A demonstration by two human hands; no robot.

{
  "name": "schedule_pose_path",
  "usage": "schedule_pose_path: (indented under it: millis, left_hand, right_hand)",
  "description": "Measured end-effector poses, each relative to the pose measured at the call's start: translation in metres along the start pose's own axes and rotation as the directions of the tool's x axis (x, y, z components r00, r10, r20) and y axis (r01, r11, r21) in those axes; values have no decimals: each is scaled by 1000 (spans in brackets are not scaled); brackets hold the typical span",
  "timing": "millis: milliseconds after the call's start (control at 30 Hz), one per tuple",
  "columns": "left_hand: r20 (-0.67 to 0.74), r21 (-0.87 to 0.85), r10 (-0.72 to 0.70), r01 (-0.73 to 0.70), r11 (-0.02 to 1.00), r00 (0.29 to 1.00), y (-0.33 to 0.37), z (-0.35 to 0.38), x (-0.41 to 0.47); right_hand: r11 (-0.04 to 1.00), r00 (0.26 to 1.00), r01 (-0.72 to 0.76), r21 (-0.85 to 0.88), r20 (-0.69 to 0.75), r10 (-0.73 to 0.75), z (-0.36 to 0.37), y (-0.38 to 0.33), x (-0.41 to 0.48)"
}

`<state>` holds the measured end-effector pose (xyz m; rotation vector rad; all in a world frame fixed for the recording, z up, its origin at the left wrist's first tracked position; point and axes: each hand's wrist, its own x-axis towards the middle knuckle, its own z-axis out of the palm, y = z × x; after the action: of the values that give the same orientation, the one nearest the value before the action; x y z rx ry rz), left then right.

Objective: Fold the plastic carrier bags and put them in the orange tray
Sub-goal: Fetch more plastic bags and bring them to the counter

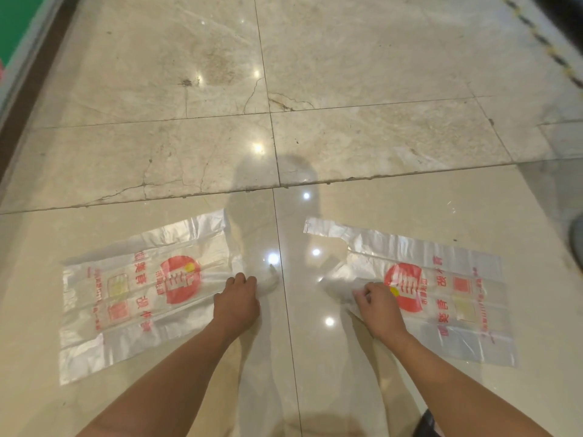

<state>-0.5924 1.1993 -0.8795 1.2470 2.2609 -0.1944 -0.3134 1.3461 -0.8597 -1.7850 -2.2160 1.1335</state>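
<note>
Two clear plastic carrier bags with red print lie flat on a glossy tiled floor. The left bag [132, 294] spreads out to the left, its handles pointing toward the middle. My left hand [236, 302] has its fingers curled on that bag's near handle end. The right bag [441, 298] mirrors it on the right. My right hand [378, 307] pinches the crumpled handle part of the right bag. No orange tray is in view.
Beige marble floor tiles [347, 137] with cracks and dark grout lines stretch ahead. A green wall with a brown skirting [25, 74] runs along the left. A dark object [577, 241] sits at the right edge.
</note>
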Motion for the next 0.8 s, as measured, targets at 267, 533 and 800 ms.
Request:
schedule_pose_path:
  millis: [267, 533, 800]
  left_hand:
    - [-79, -171, -37, 23, 985, 996, 14, -63, -17]
    - [-203, -367, -92, 11, 930, 975, 60, -218, -96]
    - [-148, -621, -84, -26, 783, 985, 123, -411, -189]
  right_hand:
    - [951, 991, -107, 291, -52, 127, -56, -42, 7]
    - [873, 969, -129, 470, -127, 212, -200, -143, -36]
    - [809, 948, -105, 579, -186, 257, -392, -255, -97]
